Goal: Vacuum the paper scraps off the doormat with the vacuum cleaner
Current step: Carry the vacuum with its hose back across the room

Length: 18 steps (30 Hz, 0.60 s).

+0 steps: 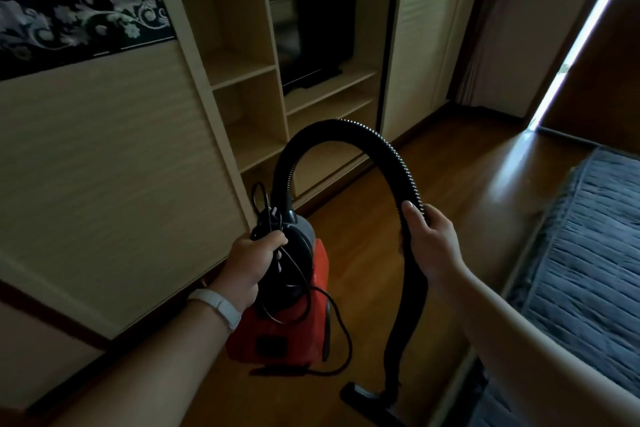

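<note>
The left hand is curled tight round the top handle of the red vacuum cleaner, with a bunch of the black power cord caught in the same grip. More of the cord hangs in loose loops down the front and side of the red body. A white wristband sits on that wrist.

The vacuum cleaner hangs below the left hand over the wooden floor, near the floor's edge along the wardrobe. Whether its base touches the boards cannot be told.

The ribbed black hose rises from the grey top of the machine, arches high and comes down into the right hand. That hand is wrapped round the hose, thumb on the near side and fingers closed behind it. Below the hand the black tube drops to the flat floor nozzle, which lies low by the near edge of the floor, beside the bed.

The bed, under a grey quilted cover, runs along the right side. The wardrobe has pale sliding doors with a dark floral band. Its open middle section holds shelves, and 1 dark television stands on a shelf there. A bright strip of daylight shows at the far right.
</note>
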{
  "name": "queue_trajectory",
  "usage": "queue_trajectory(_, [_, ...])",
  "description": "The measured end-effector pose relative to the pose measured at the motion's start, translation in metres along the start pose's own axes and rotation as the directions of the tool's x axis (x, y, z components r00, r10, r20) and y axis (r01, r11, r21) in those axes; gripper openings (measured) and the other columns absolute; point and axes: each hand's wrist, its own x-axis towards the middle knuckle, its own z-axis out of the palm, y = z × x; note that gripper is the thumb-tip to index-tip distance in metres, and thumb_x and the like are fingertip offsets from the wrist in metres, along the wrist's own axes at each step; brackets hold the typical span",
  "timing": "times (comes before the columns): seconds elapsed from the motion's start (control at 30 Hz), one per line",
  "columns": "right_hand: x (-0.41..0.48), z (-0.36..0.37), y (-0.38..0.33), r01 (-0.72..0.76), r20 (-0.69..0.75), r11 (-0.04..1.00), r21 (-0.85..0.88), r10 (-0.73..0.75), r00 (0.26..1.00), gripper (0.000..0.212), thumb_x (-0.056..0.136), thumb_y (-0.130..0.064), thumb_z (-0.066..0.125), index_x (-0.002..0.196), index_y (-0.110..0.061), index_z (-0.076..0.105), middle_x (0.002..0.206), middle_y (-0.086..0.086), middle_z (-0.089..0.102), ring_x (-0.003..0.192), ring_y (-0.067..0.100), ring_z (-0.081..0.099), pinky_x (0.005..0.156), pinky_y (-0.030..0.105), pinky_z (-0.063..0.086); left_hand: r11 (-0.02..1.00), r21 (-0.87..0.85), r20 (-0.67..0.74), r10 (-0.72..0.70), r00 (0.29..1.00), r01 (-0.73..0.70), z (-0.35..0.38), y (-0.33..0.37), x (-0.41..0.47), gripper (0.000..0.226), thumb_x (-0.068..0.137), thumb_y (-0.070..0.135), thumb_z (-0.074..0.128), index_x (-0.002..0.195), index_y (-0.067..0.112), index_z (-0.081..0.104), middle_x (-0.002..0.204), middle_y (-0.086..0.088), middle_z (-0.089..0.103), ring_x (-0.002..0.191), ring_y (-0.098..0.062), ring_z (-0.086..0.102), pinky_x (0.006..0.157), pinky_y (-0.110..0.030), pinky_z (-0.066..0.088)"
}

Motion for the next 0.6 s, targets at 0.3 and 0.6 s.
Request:
queue_trajectory(0.3, [0.1,-0.021,-0.006,0.064,-0.137,0.997,-0.048,-0.07,0.988,0.026,0.098,-0.035,0.058,0.079,-0.017,0.057,0.05,-0.005,0.056,0.045,0.017,0.056,0.043,0.025,0.044,1.0,0.009,0.128,0.026,0.991,-0.027,0.078,0.054,0.089,0.027,0.087,0.009,0.066,0.063,0.013,0.054,0.053,-0.001,0.049,0.048,-0.017,0.048,0.053,-0.029,0.042])
queue_trajectory(0.6, [0.208,-0.005,-0.002,0.032,-0.342,0.996,-0.089,-0.061,0.938,0.043,0.082,-0.057,0.059,0.073,-0.015,0.058,0.06,0.007,0.056,0.053,0.026,0.054,0.051,0.038,0.045,1.0,0.013,0.37,-0.008,0.929,0.003,0.138,0.101,0.227,0.029,0.087,0.009,0.064,0.06,0.018,0.056,0.053,0.003,0.05,0.041,-0.01,0.049,0.044,-0.023,0.041])
